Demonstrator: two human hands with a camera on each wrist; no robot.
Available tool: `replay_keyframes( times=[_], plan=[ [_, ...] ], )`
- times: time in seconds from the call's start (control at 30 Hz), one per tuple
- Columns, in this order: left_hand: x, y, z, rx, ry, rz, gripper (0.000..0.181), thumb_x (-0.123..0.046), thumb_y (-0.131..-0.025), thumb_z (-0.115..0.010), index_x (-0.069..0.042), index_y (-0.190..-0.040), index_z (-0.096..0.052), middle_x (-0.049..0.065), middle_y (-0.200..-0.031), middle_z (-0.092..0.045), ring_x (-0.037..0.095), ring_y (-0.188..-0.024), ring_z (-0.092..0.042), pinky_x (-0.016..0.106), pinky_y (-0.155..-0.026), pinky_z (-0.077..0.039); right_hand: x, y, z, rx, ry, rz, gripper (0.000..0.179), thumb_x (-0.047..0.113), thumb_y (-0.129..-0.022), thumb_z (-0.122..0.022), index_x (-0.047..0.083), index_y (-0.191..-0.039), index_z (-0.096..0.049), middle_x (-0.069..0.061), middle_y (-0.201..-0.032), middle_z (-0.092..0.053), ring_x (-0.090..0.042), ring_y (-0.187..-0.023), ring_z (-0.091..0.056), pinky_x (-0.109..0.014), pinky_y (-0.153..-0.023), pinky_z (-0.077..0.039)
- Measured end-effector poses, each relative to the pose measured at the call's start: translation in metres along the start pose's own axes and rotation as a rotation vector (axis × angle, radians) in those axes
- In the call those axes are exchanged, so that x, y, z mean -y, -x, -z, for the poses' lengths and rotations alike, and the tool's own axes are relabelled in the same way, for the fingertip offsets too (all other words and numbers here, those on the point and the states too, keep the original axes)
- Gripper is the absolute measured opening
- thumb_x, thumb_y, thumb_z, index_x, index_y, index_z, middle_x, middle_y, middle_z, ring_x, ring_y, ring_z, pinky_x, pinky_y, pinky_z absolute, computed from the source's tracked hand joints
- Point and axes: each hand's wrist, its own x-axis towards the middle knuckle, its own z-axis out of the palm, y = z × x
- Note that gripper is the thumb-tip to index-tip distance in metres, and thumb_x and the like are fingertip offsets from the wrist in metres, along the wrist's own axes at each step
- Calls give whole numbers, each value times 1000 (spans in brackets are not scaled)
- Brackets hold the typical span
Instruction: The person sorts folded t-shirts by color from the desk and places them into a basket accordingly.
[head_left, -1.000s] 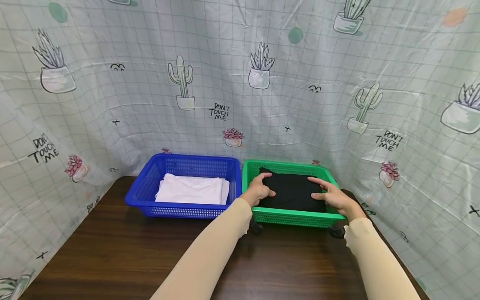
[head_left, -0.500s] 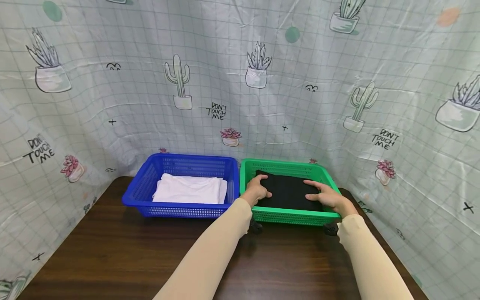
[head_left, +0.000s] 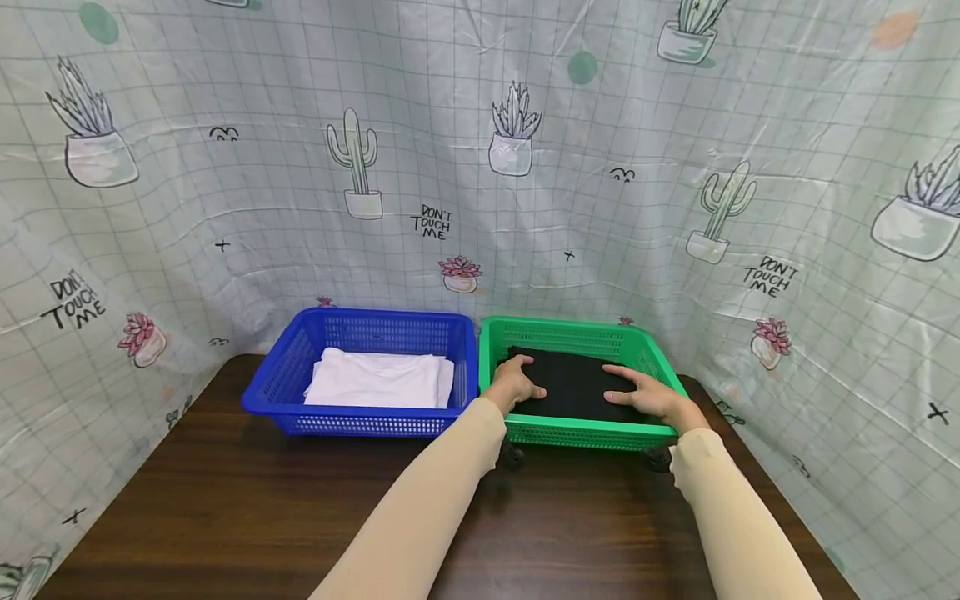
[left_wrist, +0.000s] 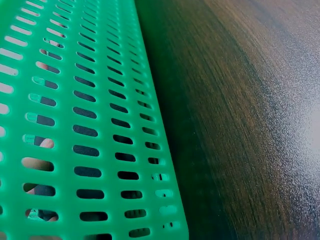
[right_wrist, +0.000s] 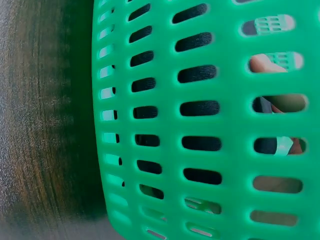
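In the head view, a folded black cloth (head_left: 573, 379) lies flat inside the green basket (head_left: 592, 429). My left hand (head_left: 512, 383) reaches over the front rim and holds the cloth's left side, thumb and forefinger spread over its top. On the opposite side my right hand (head_left: 648, 396) holds the cloth the same way; the other fingers of both hands are hidden. Through the slots of the basket wall (left_wrist: 105, 125), the left wrist view shows dark cloth and a fingertip (left_wrist: 46, 143). Dark cloth and parts of fingers (right_wrist: 285, 102) also show through the slots in the right wrist view.
A blue basket (head_left: 360, 423) with folded white cloth (head_left: 378, 379) stands directly left of the green one. Both rest on a dark wooden table (head_left: 247, 508). Behind and beside the table hangs a cactus-print curtain (head_left: 450, 125).
The black cloth has sunk a little lower in the green basket, its back left corner now flatter. Both hands have gone down with it. The head view has shifted slightly.
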Motion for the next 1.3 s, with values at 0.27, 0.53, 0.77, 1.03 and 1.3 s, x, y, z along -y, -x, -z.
replay_keyframes(
  times=[0.27,0.53,0.77,1.03,1.3],
  plan=[
    [-3,5,1,7,-145,15,71,-16,-97,-80,-15,-160,-49,22,-167,-35,37,-153,-37,47,-114,-47,1,-3,-2,-4,84,-16,79,36,-108,-65,4,-168,-25,-35,-171,-13,-59,-155,-14,-73,-119,-26],
    [-5,12,0,23,-199,8,69,-19,-99,-77,-16,-162,-47,21,-168,-34,38,-156,-33,49,-116,-45,3,0,-2,-15,179,-32,77,37,-108,-64,5,-168,-28,-36,-169,-18,-60,-153,-17,-74,-118,-25],
    [-3,8,-2,28,-193,6,70,-21,-99,-78,-19,-162,-47,21,-168,-34,37,-156,-32,49,-117,-45,3,2,-1,-18,186,-24,78,39,-107,-64,4,-167,-28,-37,-169,-19,-61,-153,-18,-74,-118,-26],
    [0,6,-1,9,-190,5,66,-21,-98,-80,-18,-158,-53,23,-162,-40,38,-148,-43,49,-113,-48,3,-3,-4,-5,177,-41,80,43,-106,-65,7,-168,-29,-35,-170,-16,-60,-154,-15,-75,-118,-25],
    [-1,-1,-3,33,-203,15,66,-21,-97,-81,-18,-157,-53,22,-165,-37,38,-151,-40,49,-113,-48,2,-4,-4,15,228,-59,78,42,-107,-64,6,-167,-30,-37,-169,-17,-61,-153,-16,-75,-117,-26]
  ],
)
